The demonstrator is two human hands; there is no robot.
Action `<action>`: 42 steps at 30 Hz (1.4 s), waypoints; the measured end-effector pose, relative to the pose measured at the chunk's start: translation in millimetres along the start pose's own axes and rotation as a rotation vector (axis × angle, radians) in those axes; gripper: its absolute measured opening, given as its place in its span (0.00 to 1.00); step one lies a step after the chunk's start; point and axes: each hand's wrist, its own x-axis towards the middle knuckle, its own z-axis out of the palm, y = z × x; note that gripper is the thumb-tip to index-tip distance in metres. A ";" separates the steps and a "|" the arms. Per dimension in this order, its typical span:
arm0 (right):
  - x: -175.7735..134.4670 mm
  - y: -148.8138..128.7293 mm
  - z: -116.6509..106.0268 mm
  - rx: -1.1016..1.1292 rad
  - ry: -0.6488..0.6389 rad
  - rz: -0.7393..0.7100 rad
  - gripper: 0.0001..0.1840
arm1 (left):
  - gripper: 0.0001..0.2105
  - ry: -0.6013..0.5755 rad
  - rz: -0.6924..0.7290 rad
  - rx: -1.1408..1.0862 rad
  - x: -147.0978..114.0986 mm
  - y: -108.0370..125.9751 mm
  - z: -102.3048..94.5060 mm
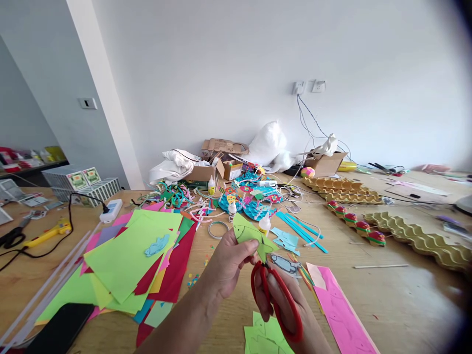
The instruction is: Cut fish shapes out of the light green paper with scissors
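My left hand pinches a light green paper fish, its drawn eye and gill line toward the upper left. In my right hand is a pair of red-handled scissors, with fingers through the loops. The scissor blades meet the green paper near its tail end, partly hidden by the paper. Below the hands lies a green sheet with pencil outlines. Just behind my right hand rests a blue-grey paper fish. A pink strip with drawn shapes lies to the right.
At left, coloured paper sheets are stacked with a small blue fish on top, beside a black phone. A tape roll and glue bottles stand beyond my hands. Egg cartons lie at right.
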 end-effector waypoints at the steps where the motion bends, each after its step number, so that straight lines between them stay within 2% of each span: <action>1: -0.2 0.2 0.5 -0.004 0.014 0.006 0.19 | 0.07 0.003 0.008 -0.008 0.0 -0.5 1.4; 9: -0.8 7.9 2.5 0.040 0.056 -0.022 0.20 | 0.11 0.061 0.059 -0.058 -2.1 -5.4 4.8; 17: -5.0 -3.4 8.8 0.000 0.103 -0.004 0.21 | 0.08 0.060 0.094 0.043 -3.2 -5.8 4.1; 24: -2.5 3.6 5.6 -0.069 0.102 -0.010 0.20 | 0.07 0.056 0.098 0.110 -2.6 -5.5 4.2; 31: -4.8 2.5 8.1 0.012 0.126 -0.009 0.19 | 0.06 0.037 0.103 0.062 -2.1 -8.4 2.0; 42: -6.8 3.0 10.0 0.051 0.128 0.005 0.19 | 0.08 0.070 0.078 0.054 -1.3 -11.9 2.2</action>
